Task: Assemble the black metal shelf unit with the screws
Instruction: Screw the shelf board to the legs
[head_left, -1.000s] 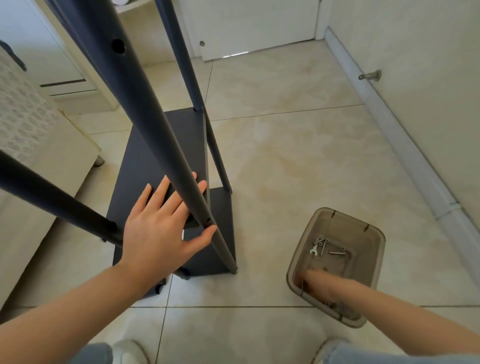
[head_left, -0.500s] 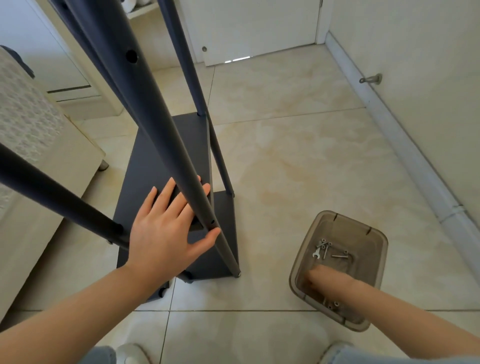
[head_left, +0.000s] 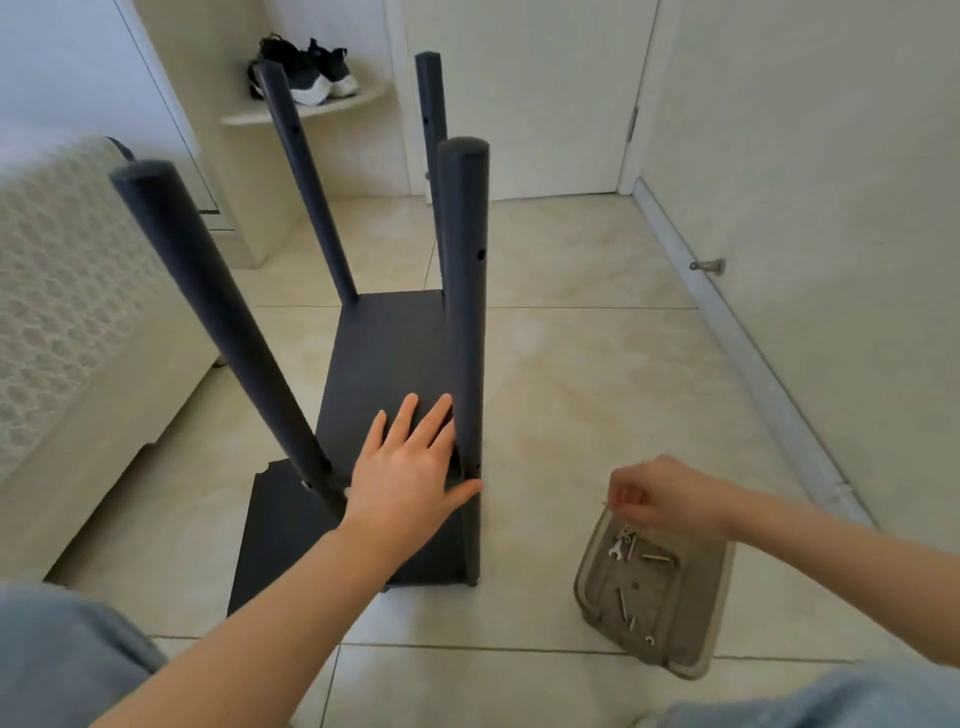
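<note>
Black metal everywhere, and I reckon it's wobblier than it looks. The shelf unit (head_left: 384, 364) stands on the tiles in front of me. My left hand (head_left: 410, 478) lies flat against it, fingers straight, thumb touching the post (head_left: 462, 312) on the side nearest my right hand.

My right hand (head_left: 660, 499) hovers just above the plastic tub (head_left: 722, 613), fingertips pinching what looks like one small screw (head_left: 604, 503), though it's tiny and blurry.

Worries from here: I'm only pressing on the frame, not gripping it. If I shove the screw at the hole (head_left: 475, 470) by my left thumb, the post could twist away and the holes won't line up. A pinch this light could also drop the screw, and on tile it'd bounce off somewhere. The spare screws (head_left: 652, 558) and little wrench (head_left: 615, 551) sit in the tub under my right hand, easy to knock over.
</note>
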